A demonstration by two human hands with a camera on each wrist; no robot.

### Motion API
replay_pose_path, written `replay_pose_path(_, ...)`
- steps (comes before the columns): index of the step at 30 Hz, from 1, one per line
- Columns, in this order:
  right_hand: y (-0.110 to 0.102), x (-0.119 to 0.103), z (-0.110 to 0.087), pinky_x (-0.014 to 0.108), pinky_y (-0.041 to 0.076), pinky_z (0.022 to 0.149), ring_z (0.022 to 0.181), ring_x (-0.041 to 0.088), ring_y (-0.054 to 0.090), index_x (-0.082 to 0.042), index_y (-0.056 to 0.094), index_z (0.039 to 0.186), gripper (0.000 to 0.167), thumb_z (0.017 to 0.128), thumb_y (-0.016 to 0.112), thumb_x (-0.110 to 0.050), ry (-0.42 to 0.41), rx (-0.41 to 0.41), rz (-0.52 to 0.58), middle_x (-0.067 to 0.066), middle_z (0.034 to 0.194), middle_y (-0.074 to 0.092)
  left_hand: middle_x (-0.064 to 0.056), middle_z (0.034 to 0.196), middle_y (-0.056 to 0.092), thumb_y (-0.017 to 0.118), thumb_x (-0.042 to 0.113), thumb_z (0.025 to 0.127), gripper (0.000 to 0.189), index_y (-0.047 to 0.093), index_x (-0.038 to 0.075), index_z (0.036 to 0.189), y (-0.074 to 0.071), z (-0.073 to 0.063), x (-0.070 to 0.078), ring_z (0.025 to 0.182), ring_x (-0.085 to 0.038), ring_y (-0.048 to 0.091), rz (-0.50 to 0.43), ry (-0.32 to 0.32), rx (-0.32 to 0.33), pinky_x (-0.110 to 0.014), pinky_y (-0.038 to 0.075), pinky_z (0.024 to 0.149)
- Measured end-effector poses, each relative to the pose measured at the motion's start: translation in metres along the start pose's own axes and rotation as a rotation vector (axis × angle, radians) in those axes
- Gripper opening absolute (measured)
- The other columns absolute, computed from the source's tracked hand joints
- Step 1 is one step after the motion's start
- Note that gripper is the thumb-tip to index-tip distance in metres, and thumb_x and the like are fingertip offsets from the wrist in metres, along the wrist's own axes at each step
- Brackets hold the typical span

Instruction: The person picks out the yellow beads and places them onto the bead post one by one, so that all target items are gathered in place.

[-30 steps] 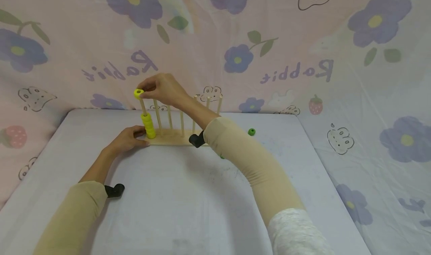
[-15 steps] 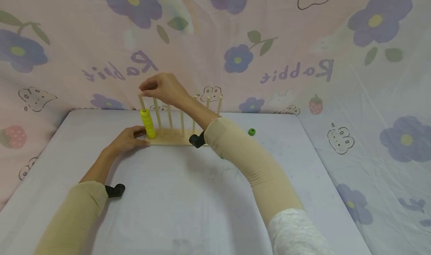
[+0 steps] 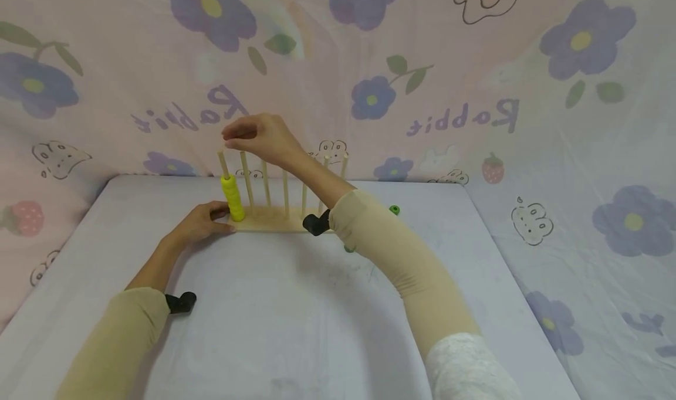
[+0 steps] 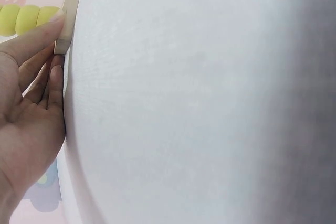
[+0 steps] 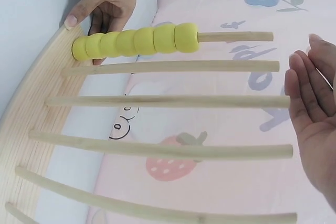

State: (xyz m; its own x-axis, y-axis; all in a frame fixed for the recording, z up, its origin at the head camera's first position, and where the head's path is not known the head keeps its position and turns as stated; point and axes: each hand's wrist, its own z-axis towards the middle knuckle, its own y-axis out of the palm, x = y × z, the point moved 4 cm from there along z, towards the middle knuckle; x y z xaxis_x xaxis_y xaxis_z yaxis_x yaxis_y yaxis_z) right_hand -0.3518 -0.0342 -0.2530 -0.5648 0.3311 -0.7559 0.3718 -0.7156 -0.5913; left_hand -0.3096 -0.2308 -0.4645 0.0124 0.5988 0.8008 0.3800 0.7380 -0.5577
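A wooden peg rack with a flat base and several upright pegs stands towards the back of the table. Its leftmost peg carries a stack of yellow beads, and the bare peg tip shows above them. My left hand holds the left end of the base, thumb at the front edge and fingers round the end. Above the leftmost pegs is my right hand, its fingers relaxed and holding nothing. In the right wrist view, that hand is just beyond the peg tips, apart from the yellow stack.
One green bead lies on the white table right of the rack. Another green bead is partly hidden by the right sleeve. A patterned cloth hangs behind the table.
The right hand let go of a yellow bead at the top of the leftmost peg. That bead dropped onto the stack, and the hand moved slightly right. The left hand stays on the base.
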Motion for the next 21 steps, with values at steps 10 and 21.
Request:
replay_pose_path(10,-0.016,0.001,-0.023,0.016,0.054,0.084,0.09,0.004,0.069,-0.007,0.075,0.112,0.024,0.091,0.074,-0.017,-0.001,0.035,0.022,-0.001,0.105,0.075,-0.028,0.15,0.04,0.077,0.019,0.088,0.076,0.038,-0.007,0.147,0.003,-0.002,0.0,0.139,-0.043,0.038,0.002,0.015,0.002,-0.055,0.027,0.117)
replay_pose_path(21,-0.037,0.01,-0.063,0.023,0.058,0.082,0.09,0.013,0.072,-0.002,0.075,0.109,0.021,0.089,0.075,-0.009,-0.005,0.151,0.111,0.008,0.104,0.075,-0.028,0.149,0.041,0.078,0.019,0.087,0.076,0.038,-0.008,0.146,0.002,-0.001,0.0,0.138,-0.044,0.038,0.011,0.033,0.004,-0.056,0.028,0.117)
